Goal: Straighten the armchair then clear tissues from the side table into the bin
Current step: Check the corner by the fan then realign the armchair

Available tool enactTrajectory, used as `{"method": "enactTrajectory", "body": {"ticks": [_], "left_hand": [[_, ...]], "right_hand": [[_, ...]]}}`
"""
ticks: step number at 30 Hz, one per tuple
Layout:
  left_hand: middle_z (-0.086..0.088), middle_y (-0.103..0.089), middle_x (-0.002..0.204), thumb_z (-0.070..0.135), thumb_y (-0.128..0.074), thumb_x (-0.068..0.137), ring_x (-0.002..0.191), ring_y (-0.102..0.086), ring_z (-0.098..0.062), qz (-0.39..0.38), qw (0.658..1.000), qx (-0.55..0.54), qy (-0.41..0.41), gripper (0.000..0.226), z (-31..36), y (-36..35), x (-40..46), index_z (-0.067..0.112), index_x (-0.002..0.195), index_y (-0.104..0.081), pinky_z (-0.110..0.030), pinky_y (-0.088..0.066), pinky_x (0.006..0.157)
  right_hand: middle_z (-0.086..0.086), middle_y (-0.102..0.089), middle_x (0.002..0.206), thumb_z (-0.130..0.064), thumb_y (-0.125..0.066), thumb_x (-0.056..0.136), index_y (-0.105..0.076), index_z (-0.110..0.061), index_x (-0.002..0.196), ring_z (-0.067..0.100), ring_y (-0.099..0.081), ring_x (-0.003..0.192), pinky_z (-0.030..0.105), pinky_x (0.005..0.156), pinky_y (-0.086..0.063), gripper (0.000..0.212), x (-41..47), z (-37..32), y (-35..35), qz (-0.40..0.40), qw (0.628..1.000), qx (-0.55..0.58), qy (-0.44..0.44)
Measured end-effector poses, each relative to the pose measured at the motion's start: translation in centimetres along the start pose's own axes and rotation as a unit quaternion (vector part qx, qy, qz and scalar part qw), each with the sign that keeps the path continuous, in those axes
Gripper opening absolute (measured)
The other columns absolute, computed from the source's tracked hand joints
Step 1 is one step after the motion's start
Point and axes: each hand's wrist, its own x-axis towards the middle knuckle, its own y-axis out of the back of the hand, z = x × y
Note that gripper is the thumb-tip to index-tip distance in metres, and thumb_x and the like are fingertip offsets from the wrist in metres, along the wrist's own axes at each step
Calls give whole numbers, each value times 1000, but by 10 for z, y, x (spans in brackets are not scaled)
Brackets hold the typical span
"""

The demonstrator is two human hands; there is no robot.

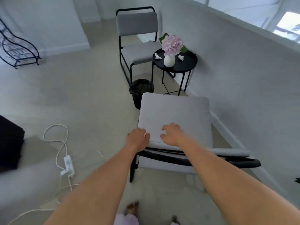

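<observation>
The grey cushioned black-framed armchair (pixel 174 114) is observed at centre. Its near edge is gripped by the left hand (pixel 138 139); the right hand (pixel 172 133) rests on it, fingers curled. At one o'clock, crumpled white tissues (pixel 157 56) lie on the round black side table (pixel 186 65). The black lined bin (pixel 141 91) stands between.

The armchair (pixel 174 117) stands between the person and the worktop (pixel 188 64), blocking the straight way. The bin (pixel 141 92) sits against the armchair's far left corner. On the worktop, a vase (pixel 169 60) stands between the tissues (pixel 157 56). Open floor (pixel 84 95) lies left.
</observation>
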Motion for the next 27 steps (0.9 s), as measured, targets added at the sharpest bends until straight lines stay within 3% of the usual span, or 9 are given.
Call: {"method": "enactTrajectory", "body": {"ticks": [3,6,11,17,20,22,24,25,27], "left_hand": [[-13,-53,134,34,-30,97,126,-47,-30,88,994,-43,45,46,-8,-3,-10,11,126,-56,-42,-38,107],[-13,-50,138,36,-31,97,130,-42,-30,113,988,-82,73,46,-21,-2,-22,12,128,-55,-43,-34,110],[-12,-52,137,42,-37,96,129,-45,-30,88,985,-130,69,47,-46,-26,-22,13,127,-56,-42,-36,111],[-10,-34,153,42,-38,97,142,-29,-29,86,985,-147,34,57,-44,-41,-17,18,148,-29,-45,-27,117],[-9,-32,154,40,-38,97,143,-26,-29,79,985,-150,17,56,-38,-41,-8,19,149,-28,-44,-24,118],[-14,-41,148,31,-37,98,139,-33,-30,92,979,-179,24,48,-36,-41,-1,12,141,-42,-43,-25,117],[-26,-59,124,20,-34,96,119,-50,-36,129,964,-227,45,41,-30,-40,1,-6,114,-61,-45,-36,103],[-30,-62,109,19,-32,94,107,-55,-39,141,956,-251,62,42,-26,-40,1,-11,98,-62,-47,-40,94],[-26,-63,95,23,-30,89,91,-56,-34,155,945,-274,85,46,-20,-39,0,-12,86,-60,-44,-42,84]], "right_hand": [[14,-36,146,-34,-43,96,-40,-19,142,33,-34,133,43,110,-36,48,-14,31,-9,-15,1000,-10,23],[15,-40,143,-36,-43,96,-44,-18,140,34,-36,131,42,109,-37,47,-25,63,-19,-21,999,-19,17],[15,-51,128,-36,-34,98,-54,-17,128,35,-45,122,45,104,-40,41,-31,82,-43,-26,999,10,16],[12,-40,143,-42,-29,100,-40,-18,140,33,-36,133,46,111,-34,47,-50,93,-60,24,999,28,-5],[10,-40,144,-47,-27,100,-41,-20,138,30,-37,134,45,109,-36,50,-53,95,-65,49,999,7,-16],[8,-42,142,-48,-25,99,-43,-22,136,29,-39,132,44,108,-37,48,-51,96,-67,54,998,4,-16],[7,-45,139,-47,-24,100,-45,-24,134,27,-41,131,43,107,-37,47,-49,95,-70,71,997,0,-13],[6,-47,138,-46,-24,100,-46,-24,133,27,-43,130,42,106,-38,46,-49,95,-72,82,997,1,-12],[5,-51,133,-43,-22,100,-48,-24,130,26,-46,126,41,103,-40,44,-48,95,-75,112,994,-4,-12]]}}
